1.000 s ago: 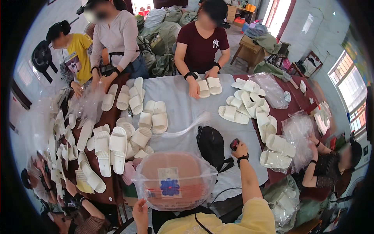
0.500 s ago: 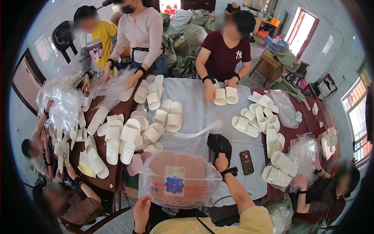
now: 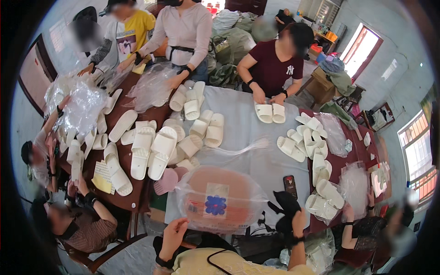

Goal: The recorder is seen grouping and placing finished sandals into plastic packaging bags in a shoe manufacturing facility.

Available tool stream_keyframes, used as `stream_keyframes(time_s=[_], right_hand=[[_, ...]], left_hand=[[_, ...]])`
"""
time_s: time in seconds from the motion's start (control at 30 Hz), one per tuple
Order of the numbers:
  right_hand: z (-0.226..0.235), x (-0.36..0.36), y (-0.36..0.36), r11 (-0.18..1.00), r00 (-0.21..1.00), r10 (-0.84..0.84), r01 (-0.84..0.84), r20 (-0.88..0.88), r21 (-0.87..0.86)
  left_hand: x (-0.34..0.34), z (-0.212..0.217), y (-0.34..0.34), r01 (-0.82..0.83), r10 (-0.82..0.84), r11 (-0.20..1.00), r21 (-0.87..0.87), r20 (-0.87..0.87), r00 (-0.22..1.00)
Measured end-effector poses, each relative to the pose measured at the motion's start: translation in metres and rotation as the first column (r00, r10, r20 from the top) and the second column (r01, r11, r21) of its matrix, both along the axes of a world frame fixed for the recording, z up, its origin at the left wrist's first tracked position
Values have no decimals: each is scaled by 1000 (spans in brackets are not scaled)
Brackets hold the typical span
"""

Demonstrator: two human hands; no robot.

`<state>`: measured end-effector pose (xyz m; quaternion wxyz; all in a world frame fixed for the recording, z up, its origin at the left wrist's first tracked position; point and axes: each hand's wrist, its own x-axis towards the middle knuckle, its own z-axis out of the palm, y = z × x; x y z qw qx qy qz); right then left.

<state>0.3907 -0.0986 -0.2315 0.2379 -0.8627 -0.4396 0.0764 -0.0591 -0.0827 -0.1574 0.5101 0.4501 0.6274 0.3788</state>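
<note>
Left hand (image 3: 173,233) grips the near edge of a clear plastic bag (image 3: 222,199) holding pinkish slippers, low in the frame's centre; right hand (image 3: 297,220) clutches a black cloth (image 3: 285,205) at the grey table's (image 3: 247,133) lower right edge. Just above lies a black phone (image 3: 290,186), with bare cloth between the bag and the white slippers (image 3: 158,146) at centre left.

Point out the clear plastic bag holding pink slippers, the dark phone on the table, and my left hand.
clear plastic bag of pink slippers (image 3: 220,199), head view, bag's middle
dark phone (image 3: 289,186), head view, screen
left hand (image 3: 174,234), head view, back of hand

Glossy clear plastic bag (image 3: 220,201); matt grey cloth table cover (image 3: 247,123).
</note>
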Motion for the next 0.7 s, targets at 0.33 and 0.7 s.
stream_keyframes(time_s=[0.33,0.7], right_hand=[[157,-152,-127,982,961,-186,177,-205,-60],[159,-416,-98,956,714,294,-238,-635,175]], left_hand=[[-106,9,-42,67,-66,997,-22,47,997],[-320,9,-247,-308,306,951,-15,152,940]])
